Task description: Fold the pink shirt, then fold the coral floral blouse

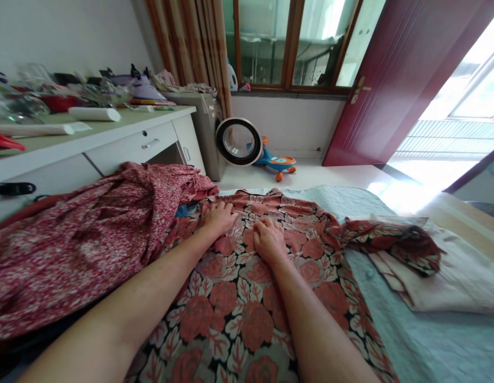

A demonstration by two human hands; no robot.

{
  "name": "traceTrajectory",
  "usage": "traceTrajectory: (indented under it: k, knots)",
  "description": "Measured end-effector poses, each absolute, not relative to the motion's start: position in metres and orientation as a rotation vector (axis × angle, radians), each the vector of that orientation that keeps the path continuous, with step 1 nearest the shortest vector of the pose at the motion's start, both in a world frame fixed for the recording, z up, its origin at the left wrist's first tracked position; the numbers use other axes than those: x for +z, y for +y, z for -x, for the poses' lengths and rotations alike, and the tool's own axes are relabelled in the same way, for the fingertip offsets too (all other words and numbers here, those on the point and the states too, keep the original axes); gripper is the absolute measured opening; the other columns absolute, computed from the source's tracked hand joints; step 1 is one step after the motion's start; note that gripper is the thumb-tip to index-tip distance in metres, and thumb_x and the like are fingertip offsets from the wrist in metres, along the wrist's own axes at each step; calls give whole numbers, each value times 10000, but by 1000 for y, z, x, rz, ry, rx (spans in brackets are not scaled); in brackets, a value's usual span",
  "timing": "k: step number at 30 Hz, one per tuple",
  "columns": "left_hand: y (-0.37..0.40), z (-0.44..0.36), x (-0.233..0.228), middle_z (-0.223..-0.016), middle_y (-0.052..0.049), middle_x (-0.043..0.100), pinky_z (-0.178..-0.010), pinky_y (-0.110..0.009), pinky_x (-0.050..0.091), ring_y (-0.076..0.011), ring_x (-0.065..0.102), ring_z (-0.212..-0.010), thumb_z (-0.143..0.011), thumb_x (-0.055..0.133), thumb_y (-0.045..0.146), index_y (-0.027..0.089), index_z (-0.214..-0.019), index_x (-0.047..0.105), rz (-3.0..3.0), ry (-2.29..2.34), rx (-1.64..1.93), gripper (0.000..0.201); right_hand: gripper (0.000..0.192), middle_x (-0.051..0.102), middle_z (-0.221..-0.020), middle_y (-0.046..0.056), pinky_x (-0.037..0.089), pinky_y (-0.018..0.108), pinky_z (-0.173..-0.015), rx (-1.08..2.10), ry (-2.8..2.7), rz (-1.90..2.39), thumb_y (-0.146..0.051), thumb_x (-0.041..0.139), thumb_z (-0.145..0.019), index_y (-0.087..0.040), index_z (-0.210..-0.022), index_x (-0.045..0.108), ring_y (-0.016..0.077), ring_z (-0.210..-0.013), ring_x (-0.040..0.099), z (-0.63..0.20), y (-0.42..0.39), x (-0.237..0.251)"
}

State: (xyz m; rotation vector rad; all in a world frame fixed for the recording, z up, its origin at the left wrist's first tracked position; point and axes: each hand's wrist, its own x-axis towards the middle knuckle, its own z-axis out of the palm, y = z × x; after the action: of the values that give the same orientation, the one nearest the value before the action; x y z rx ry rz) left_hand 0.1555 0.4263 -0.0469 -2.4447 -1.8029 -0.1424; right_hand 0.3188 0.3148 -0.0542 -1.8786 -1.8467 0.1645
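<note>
Nearest me, my forearms run out over the rose-print garment of black, cream and coral cloth (239, 314), which lies spread flat on the pale green quilted bedcover (426, 340). I judge the risk to be bunching: if I press unevenly, the thin fabric could slide on the quilt and crease, and its far sleeve, already crumpled over the folded cream cloth (450, 287) to my right, could drag that pile askew.

My left hand (219, 218) rests palm down on the garment's upper part, fingers loosely spread, gripping nothing. My right hand (269, 240) sits just beside it, fingers curled under with the knuckles on the fabric; whether it pinches any cloth I cannot tell.

To my left lies a heaped red small-flowered dress (71, 250). Beyond stand a cluttered white desk (123, 143) and a grey washing machine (215, 133).
</note>
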Motion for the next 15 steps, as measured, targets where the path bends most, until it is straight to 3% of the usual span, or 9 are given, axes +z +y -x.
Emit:
traceTrajectory:
  k: [3, 9, 15]
  knots:
    - [433, -158, -39, -1273, -153, 608, -1062, -487, 362, -335, 546, -1214, -908, 486, 414, 196, -1206, 626, 2409, -1918, -112, 395, 240, 610, -1200, 60, 331, 369, -948, 164, -1843, 1878, -273, 519, -901, -265, -1060, 698, 238, -1109, 491, -318, 315, -55]
    - [428, -212, -29, -1209, -127, 655, -1023, -323, 425, -248, 581, -1177, -890, 457, 181, 179, -1177, 664, 2676, -1839, -286, 354, 232, 630, -1194, 56, 348, 363, -948, 173, -1818, 1875, -270, 540, -879, -257, -1038, 708, 243, -1102, 507, -320, 317, -57]
    - [418, -230, -47, -1274, -139, 607, -996, -380, 449, -285, 563, -1182, -903, 488, 277, 203, -1190, 642, 2662, -1916, -314, 334, 386, 707, -1077, 61, 418, 295, -917, 334, -1616, 1792, -74, 441, -799, -185, -1052, 711, 192, -1010, 603, -332, 330, -68]
